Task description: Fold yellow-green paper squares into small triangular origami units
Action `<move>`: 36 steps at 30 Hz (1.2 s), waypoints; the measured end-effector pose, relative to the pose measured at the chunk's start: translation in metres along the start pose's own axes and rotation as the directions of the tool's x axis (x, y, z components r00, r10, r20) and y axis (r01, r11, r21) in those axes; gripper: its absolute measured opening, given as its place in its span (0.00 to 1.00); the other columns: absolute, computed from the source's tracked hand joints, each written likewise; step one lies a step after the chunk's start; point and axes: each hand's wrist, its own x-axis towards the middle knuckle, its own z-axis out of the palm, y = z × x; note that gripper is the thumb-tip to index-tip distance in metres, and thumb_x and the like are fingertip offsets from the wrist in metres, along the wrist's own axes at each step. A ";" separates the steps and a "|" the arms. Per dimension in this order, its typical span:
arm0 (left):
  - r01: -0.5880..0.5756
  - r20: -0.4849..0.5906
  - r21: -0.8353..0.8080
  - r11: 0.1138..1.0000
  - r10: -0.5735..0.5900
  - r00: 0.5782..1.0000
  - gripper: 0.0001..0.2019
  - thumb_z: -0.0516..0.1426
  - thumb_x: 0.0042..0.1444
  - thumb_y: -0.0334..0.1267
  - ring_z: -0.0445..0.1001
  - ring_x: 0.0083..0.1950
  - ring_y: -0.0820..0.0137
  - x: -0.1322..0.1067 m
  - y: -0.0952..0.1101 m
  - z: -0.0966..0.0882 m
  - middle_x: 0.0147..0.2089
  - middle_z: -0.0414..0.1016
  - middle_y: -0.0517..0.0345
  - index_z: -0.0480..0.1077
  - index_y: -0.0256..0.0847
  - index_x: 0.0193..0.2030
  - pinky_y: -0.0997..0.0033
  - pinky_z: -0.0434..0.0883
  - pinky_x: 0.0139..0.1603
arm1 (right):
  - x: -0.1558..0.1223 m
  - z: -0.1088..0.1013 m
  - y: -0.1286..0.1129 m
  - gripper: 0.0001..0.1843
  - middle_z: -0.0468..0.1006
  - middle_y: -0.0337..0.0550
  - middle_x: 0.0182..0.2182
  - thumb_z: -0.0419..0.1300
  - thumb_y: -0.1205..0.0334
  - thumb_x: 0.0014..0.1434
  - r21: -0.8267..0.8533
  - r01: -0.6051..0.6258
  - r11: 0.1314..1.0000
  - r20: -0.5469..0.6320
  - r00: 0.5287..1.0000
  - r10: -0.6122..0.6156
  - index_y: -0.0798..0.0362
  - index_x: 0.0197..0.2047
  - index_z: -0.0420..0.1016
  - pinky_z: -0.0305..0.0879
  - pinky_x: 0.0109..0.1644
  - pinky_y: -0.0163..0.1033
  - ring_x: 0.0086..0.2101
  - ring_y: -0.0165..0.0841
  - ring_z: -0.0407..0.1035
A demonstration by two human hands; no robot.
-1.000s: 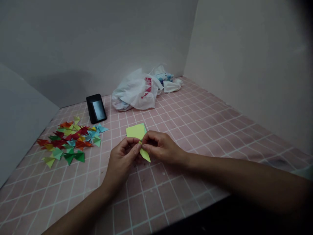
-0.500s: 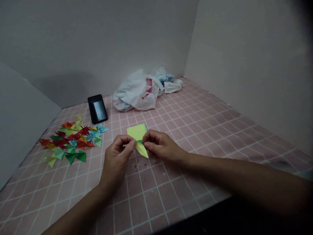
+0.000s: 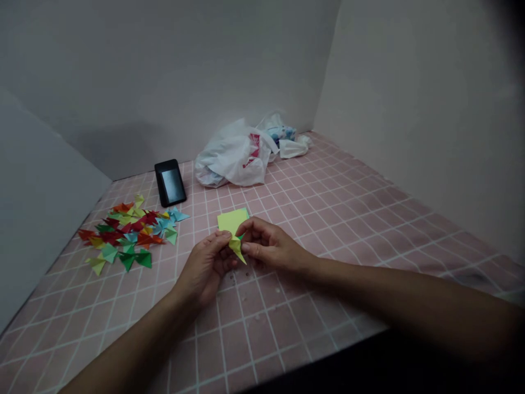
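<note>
Left hand [image 3: 207, 264] and right hand [image 3: 268, 246] pinch a folded yellow-green paper sheet [image 3: 232, 221] between fingertips; light and soft, it is best held near its folded tip [image 3: 238, 251].

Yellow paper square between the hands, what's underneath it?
A thin teal paper edge shows beneath the yellow paper square along its far right side. The left hand and right hand cover its near part, so whatever else lies under it cannot be seen.
</note>
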 end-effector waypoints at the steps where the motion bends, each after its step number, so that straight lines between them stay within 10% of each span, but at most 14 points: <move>1: -0.002 0.000 0.006 1.000 0.002 1.000 0.08 0.66 0.50 0.36 0.72 0.29 0.75 0.000 0.000 0.000 0.31 0.73 0.61 0.74 0.37 0.34 0.79 0.71 0.25 | 0.000 -0.001 0.001 0.12 0.68 0.32 0.27 0.62 0.62 0.59 0.005 0.006 1.000 0.008 1.000 -0.006 0.51 0.45 0.67 0.56 0.25 0.32 0.24 0.25 0.62; 36: -0.115 -0.076 0.148 0.982 0.127 0.989 0.08 0.65 0.50 0.36 0.66 0.24 0.78 -0.003 -0.011 0.004 0.29 0.67 0.63 0.69 0.38 0.31 0.80 0.66 0.20 | -0.001 0.001 0.002 0.07 0.66 0.34 0.27 0.62 0.62 0.57 -0.229 0.071 0.971 -0.079 0.993 -0.092 0.52 0.32 0.67 0.56 0.33 0.36 0.29 0.28 0.60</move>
